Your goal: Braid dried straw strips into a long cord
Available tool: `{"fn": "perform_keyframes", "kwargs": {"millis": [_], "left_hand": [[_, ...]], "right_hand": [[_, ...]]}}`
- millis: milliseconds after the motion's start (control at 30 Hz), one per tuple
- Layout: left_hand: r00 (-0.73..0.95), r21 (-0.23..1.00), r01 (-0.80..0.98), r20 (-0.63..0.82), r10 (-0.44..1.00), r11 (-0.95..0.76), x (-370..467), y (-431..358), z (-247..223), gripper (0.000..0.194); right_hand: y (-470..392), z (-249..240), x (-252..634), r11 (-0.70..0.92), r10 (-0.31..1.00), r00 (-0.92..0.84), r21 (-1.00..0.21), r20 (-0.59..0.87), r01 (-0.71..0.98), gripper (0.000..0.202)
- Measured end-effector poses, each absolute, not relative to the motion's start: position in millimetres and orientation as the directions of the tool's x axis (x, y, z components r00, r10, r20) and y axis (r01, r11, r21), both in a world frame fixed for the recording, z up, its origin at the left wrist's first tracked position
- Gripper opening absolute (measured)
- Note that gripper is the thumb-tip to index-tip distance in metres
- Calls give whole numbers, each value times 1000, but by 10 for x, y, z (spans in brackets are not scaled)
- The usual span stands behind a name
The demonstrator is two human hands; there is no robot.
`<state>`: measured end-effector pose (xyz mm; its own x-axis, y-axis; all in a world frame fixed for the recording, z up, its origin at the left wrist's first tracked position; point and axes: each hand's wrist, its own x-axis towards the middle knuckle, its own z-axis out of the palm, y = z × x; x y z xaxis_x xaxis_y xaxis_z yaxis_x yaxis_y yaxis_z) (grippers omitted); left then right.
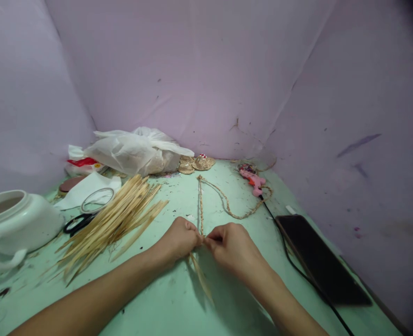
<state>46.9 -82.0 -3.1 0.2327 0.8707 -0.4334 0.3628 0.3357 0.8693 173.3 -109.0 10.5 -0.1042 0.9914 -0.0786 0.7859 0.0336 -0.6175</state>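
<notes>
A thin braided cord [201,205] of straw-coloured fibre runs away from me over the pale green table, turns back at its far point and curves off to the right. At its near end my left hand [183,237] is closed on the braid, thumb and fingers pinched together. Close against it, my right hand [229,245] pinches the same end from the right side. Loose flat strands [201,280] hang down toward me from under the left hand. The strand between the right fingertips is mostly hidden.
Left lie a pile of dry fibre strips [115,224], black-handled scissors [76,225], a tape roll [97,199] and a white pot [34,224]. A plastic bag [136,149] and woven pieces [202,163] are at the back. A pink glue gun [255,182] and phone [325,261] stand right.
</notes>
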Motion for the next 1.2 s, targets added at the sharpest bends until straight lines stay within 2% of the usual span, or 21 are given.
{"fn": "perform_keyframes", "kwargs": {"millis": [100,200,300,400,500,600,667,733,767,800,867,933,1033,1200], "left_hand": [[222,852,297,-502,836,432,476,-829,-20,9],[278,832,199,-555,784,518,449,-824,-28,13],[337,846,132,-528,779,517,414,-823,-56,19],[318,866,154,-500,805,477,399,-834,-84,14],[306,867,230,-495,813,442,391,-836,-94,4],[327,883,291,-454,828,369,362,-814,-69,3],[360,895,322,-416,835,307,332,-793,-35,5],[390,900,337,-401,829,277,306,-775,-3,7],[404,902,337,-397,824,269,297,-768,8,7],[418,905,334,-392,819,263,292,-762,14,8],[438,915,321,-372,819,244,288,-756,14,11],[469,924,315,-349,811,215,288,-751,8,13],[510,924,347,-331,794,162,280,-739,7,14],[499,848,530,-304,811,-9,255,-741,-5,12]], "right_hand": [[-1202,153,1620,106,990,-135,-451,-34,886,19],[-1297,154,1493,155,979,-186,-297,-79,942,18],[-1361,118,1393,189,965,-225,-238,-131,953,23],[-1420,90,1325,210,957,-248,-235,-149,949,29],[-1449,110,1341,227,956,-272,-300,-114,926,33],[-1370,147,1499,223,948,-306,-496,-91,839,19],[-1251,143,1641,142,961,-265,-681,-79,718,26],[-1119,107,1741,27,999,-47,-823,0,567,27],[-1064,81,1760,-27,1000,15,-888,-22,459,24],[-1023,54,1757,-102,994,6,-941,-105,322,22],[-988,5,1705,-299,941,-144,-952,-305,60,18],[-997,-26,1639,-463,855,-297,-884,-425,-69,17],[-1023,-48,1614,-504,826,-329,-861,-458,-69,17],[-983,-85,1680,-485,835,-276,-874,-475,35,21]]}}
